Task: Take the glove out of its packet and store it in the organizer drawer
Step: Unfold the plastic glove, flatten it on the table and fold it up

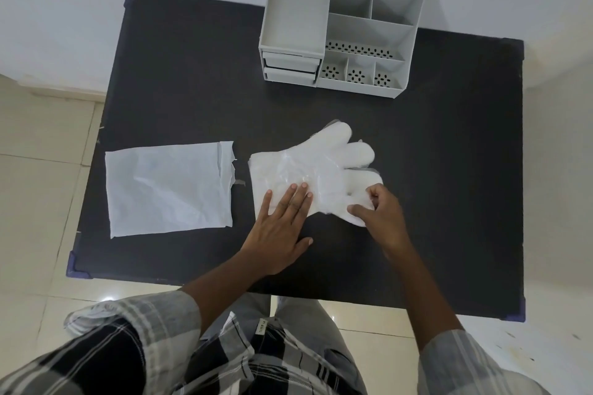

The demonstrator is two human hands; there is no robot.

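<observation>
A clear plastic glove (321,163) lies flat in the middle of the black table (192,80), fingers pointing to the right and away. My left hand (282,228) rests flat on the glove's cuff end, fingers spread. My right hand (378,212) pinches the glove's thumb part at its near right edge. The torn white packet (167,186) lies flat to the left, apart from the glove. The grey organizer (340,26) stands at the table's far edge, its two small drawers (290,69) at its lower left, both pushed in.
The organizer has several open compartments on top, some with perforated floors. The table's corners carry blue caps (75,266). Pale tiled floor surrounds the table, and a white wall lies behind it.
</observation>
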